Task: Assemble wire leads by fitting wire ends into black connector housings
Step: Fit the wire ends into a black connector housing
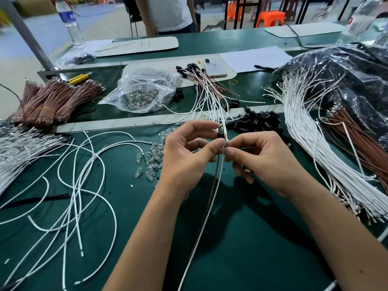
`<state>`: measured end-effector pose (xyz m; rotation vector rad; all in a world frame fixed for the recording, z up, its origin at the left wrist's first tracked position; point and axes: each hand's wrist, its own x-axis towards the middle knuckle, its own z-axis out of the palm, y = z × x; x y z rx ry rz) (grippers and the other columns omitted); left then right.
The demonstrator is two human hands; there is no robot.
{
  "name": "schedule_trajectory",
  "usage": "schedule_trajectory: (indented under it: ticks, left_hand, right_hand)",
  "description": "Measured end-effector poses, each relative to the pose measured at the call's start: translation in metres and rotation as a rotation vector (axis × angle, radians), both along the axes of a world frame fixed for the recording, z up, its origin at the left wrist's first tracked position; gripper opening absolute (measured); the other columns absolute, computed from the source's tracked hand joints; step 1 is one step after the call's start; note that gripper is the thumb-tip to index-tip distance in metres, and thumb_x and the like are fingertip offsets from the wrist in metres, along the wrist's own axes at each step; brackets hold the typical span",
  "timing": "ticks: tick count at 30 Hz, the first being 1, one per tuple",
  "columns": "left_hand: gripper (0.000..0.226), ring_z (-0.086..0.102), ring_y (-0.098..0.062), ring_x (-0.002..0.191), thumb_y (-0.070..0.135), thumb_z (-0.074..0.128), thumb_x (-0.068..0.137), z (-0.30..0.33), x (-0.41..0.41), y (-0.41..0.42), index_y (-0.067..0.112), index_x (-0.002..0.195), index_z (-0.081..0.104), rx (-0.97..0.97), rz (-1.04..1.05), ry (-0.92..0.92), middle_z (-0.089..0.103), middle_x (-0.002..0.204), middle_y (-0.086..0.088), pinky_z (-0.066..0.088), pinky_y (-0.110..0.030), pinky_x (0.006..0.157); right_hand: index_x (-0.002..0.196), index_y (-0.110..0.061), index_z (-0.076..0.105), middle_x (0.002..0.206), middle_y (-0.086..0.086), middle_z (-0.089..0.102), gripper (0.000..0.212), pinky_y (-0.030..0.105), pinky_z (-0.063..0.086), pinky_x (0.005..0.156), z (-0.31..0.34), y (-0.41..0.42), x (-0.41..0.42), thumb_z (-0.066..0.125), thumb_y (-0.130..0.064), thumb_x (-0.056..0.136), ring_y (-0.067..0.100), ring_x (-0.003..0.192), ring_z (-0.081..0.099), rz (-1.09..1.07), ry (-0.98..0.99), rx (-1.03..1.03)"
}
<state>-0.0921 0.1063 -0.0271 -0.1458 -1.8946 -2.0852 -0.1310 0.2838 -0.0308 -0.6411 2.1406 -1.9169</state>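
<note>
The person is holding a black connector housing (220,135) pinched between the thumb and forefinger of the left hand (186,156), raised above the green mat (241,238), probably so its open end faces the incoming wire. The right hand (260,162) is closing thumb and forefinger on a white wire (210,208) just below the housing, gripping close to the tip, likely so the end is not bending as it is pressed in. A darker brown wire (215,177) is hanging beside the white one from the same housing; whether it is already seated cannot be told.

Just beyond the housing, a heap of loose black housings (258,120) is lying within easy reach, and finished leads (201,80) are fanning out farther beyond. Left of the housing, clear bulbs (153,158) and loose white wires (84,175) are crowding the mat. Right of it, a thick bundle of white wires (327,156) is hemming in that side. Below the housing, toward the person, the mat is mostly bare, giving the trailing wires room to hang and swing freely.
</note>
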Motion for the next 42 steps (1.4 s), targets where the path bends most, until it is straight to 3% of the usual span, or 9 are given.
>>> schedule_trajectory:
  ticks: [10, 13, 16, 23, 25, 27, 30, 37, 42]
  left_hand:
    - [0.029, 0.066, -0.012, 0.069, 0.005, 0.085, 0.075, 0.002, 0.001, 0.000, 0.015, 0.100, 0.076, -0.076, -0.020, 0.037, 0.075, 0.085, -0.003, 0.053, -0.028, 0.068]
    - [0.030, 0.069, -0.014, 0.073, 0.004, 0.086, 0.073, 0.003, 0.002, 0.001, 0.018, 0.097, 0.076, -0.098, -0.019, 0.054, 0.076, 0.086, -0.001, 0.056, -0.027, 0.071]
    - [0.031, 0.071, -0.013, 0.077, 0.004, 0.088, 0.071, 0.005, 0.002, 0.001, 0.019, 0.095, 0.075, -0.106, -0.024, 0.072, 0.077, 0.087, 0.001, 0.057, -0.026, 0.073]
    - [0.028, 0.070, -0.014, 0.072, 0.005, 0.088, 0.073, 0.005, 0.003, 0.001, 0.019, 0.094, 0.075, -0.087, -0.051, 0.081, 0.076, 0.085, 0.001, 0.056, -0.025, 0.069]
    - [0.027, 0.070, -0.016, 0.072, 0.007, 0.086, 0.073, 0.004, 0.003, 0.000, 0.018, 0.095, 0.076, -0.060, -0.055, 0.071, 0.076, 0.085, -0.001, 0.054, -0.025, 0.067]
    - [0.025, 0.068, -0.022, 0.074, 0.008, 0.085, 0.075, 0.004, 0.003, 0.000, 0.017, 0.097, 0.077, -0.032, -0.063, 0.050, 0.076, 0.089, -0.009, 0.053, -0.026, 0.066]
    - [0.022, 0.068, -0.023, 0.077, 0.007, 0.082, 0.078, 0.004, 0.004, 0.000, 0.017, 0.096, 0.076, 0.018, -0.090, 0.028, 0.076, 0.093, -0.016, 0.054, -0.027, 0.064]
    - [0.020, 0.072, -0.018, 0.078, -0.003, 0.074, 0.085, 0.004, 0.005, 0.000, 0.000, 0.105, 0.072, 0.057, -0.132, -0.017, 0.078, 0.093, -0.014, 0.054, -0.024, 0.062]
    - [0.019, 0.073, -0.017, 0.078, 0.001, 0.072, 0.086, 0.005, 0.005, 0.000, 0.004, 0.104, 0.073, 0.060, -0.154, -0.051, 0.078, 0.092, -0.013, 0.053, -0.023, 0.063]
  right_hand:
    - [0.088, -0.009, 0.079, 0.056, 0.004, 0.063, 0.020, 0.023, 0.042, 0.036, -0.001, -0.003, 0.002, 0.078, -0.029, 0.086, 0.013, 0.043, 0.052, 0.039, 0.010, -0.014]
    - [0.083, -0.010, 0.079, 0.057, 0.007, 0.064, 0.012, 0.023, 0.042, 0.037, 0.001, -0.003, 0.002, 0.074, -0.013, 0.093, 0.015, 0.044, 0.052, 0.043, 0.015, -0.007]
    - [0.082, -0.008, 0.078, 0.058, 0.001, 0.066, 0.019, 0.022, 0.042, 0.037, 0.002, -0.003, 0.003, 0.068, 0.000, 0.097, 0.011, 0.046, 0.055, 0.054, 0.024, 0.002]
    - [0.081, -0.017, 0.081, 0.058, 0.006, 0.065, 0.015, 0.024, 0.042, 0.038, 0.003, -0.001, 0.002, 0.075, -0.009, 0.092, 0.016, 0.048, 0.055, 0.052, 0.040, -0.011]
    - [0.084, -0.013, 0.082, 0.063, 0.005, 0.067, 0.006, 0.024, 0.042, 0.036, 0.003, -0.001, 0.003, 0.078, -0.015, 0.087, 0.014, 0.049, 0.056, 0.057, 0.011, -0.045]
    - [0.087, -0.008, 0.082, 0.066, 0.006, 0.069, 0.012, 0.023, 0.042, 0.036, 0.003, -0.001, 0.002, 0.079, -0.019, 0.082, 0.013, 0.051, 0.057, 0.053, -0.005, -0.068]
    - [0.085, -0.005, 0.080, 0.064, 0.004, 0.069, 0.015, 0.022, 0.041, 0.036, 0.003, 0.001, 0.002, 0.081, -0.019, 0.080, 0.012, 0.049, 0.057, 0.052, -0.019, -0.075]
    - [0.078, -0.010, 0.080, 0.059, 0.006, 0.066, 0.010, 0.020, 0.040, 0.036, 0.006, 0.001, 0.003, 0.082, -0.020, 0.077, 0.012, 0.046, 0.057, 0.065, -0.020, -0.083]
    - [0.075, -0.010, 0.078, 0.055, 0.013, 0.063, 0.011, 0.020, 0.039, 0.036, 0.008, 0.003, 0.003, 0.084, -0.019, 0.073, 0.013, 0.044, 0.056, 0.077, -0.034, -0.082]
